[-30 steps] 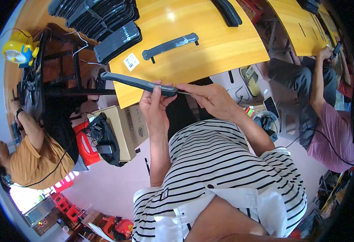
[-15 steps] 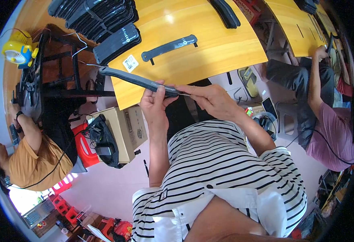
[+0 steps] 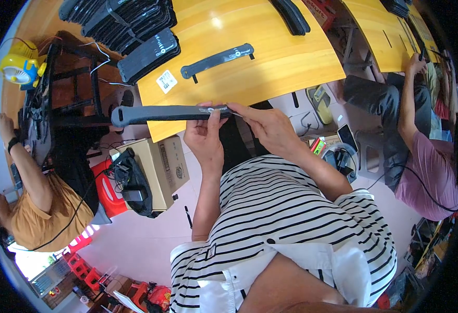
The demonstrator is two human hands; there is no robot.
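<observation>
A long, flat, dark grey strap (image 3: 156, 113) with a slot at its rounded left end and white print near its right end lies level over the table's front edge. My left hand (image 3: 206, 148) is closed around its right part, thumb on top. At the strap's right tip, my right hand (image 3: 276, 134) pinches with thumb and forefinger; the exact contact is partly hidden by the fingers. Beyond the hands, a similar dark strap (image 3: 216, 61) with two short black tabs lies on the yellow table (image 3: 270, 68).
Stacked dark straps (image 3: 148, 56) and a tied bundle (image 3: 117, 23) sit at the table's far left, near a white label (image 3: 166, 82). Another pile (image 3: 290, 16) lies far right. A cardboard box (image 3: 158, 172) stands below left. People work on both sides.
The held strap has swung from slanting to nearly level, its left end coming down and left. Both hands still hold it. The person at left has raised an arm.
</observation>
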